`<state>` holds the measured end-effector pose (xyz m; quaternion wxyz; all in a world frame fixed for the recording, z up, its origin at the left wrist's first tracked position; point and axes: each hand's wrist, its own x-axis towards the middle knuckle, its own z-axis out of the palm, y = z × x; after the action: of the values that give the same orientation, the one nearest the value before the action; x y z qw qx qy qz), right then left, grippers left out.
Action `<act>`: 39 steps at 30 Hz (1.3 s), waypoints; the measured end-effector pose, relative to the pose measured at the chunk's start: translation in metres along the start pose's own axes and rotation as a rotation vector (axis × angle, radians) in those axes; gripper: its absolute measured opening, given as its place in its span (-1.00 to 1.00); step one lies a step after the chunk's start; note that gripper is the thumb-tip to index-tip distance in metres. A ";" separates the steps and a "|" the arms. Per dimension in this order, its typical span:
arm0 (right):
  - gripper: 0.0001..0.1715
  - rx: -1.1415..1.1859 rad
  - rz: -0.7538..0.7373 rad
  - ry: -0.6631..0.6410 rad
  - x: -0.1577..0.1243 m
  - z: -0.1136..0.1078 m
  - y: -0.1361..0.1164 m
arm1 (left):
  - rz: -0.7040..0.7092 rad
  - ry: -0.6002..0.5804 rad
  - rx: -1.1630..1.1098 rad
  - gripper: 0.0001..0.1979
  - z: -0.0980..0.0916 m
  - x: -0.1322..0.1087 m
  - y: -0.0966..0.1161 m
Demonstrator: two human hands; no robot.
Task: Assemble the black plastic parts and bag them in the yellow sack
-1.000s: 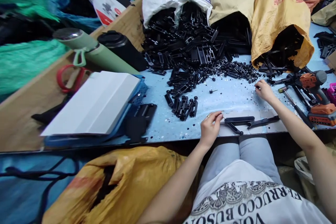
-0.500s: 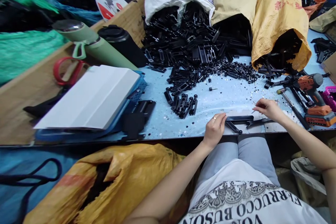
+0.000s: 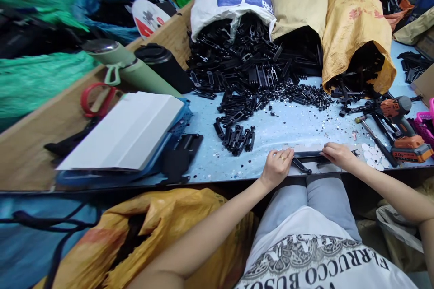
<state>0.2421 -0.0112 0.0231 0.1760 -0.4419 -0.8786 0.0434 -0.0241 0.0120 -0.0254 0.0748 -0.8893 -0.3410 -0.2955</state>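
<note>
A long, narrow black bar (image 3: 308,155) lies across the front of the workbench, between my two hands. My left hand (image 3: 278,166), with a ring on one finger, pinches the bar's left end. At the other end, my right hand (image 3: 339,155) has its fingers closed on the bar; whether something small is also between them is hidden. Just below the bar, a shorter black arm with a round end (image 3: 303,167) slants toward the bench edge. Another dark part beneath my right fingers is mostly covered.
A small group of black links (image 3: 237,139) sits left of my hands, before a large heap of black parts (image 3: 233,67). To the right are white discs (image 3: 375,157), a hammer (image 3: 378,140) and an orange cordless drill (image 3: 405,128). A white folded board (image 3: 122,133) occupies the left.
My right hand has come left and down from above the bench onto the bar's right end. The white discs now show beside it. My left hand stays at the left end.
</note>
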 end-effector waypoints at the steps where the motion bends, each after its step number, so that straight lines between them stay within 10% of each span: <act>1: -0.72 0.036 -0.014 0.030 -0.007 0.003 0.003 | -0.014 -0.011 -0.002 -0.74 -0.001 0.001 0.001; 14: -0.43 0.088 -0.085 0.019 -0.037 0.030 0.037 | -0.125 -0.072 -0.094 -0.75 -0.012 0.011 0.011; 23: -0.49 0.002 -0.094 0.040 -0.041 0.037 0.035 | -0.079 -0.456 -0.192 -0.39 0.019 0.056 0.059; 39: -0.47 -0.042 -0.144 -0.164 -0.029 0.030 0.040 | -0.102 -0.453 -0.147 -0.55 0.020 0.053 0.061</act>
<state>0.2779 -0.0074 -0.0224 0.0968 -0.3762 -0.9202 0.0482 0.0565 0.0024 -0.0068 -0.0834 -0.9174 -0.3713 -0.1161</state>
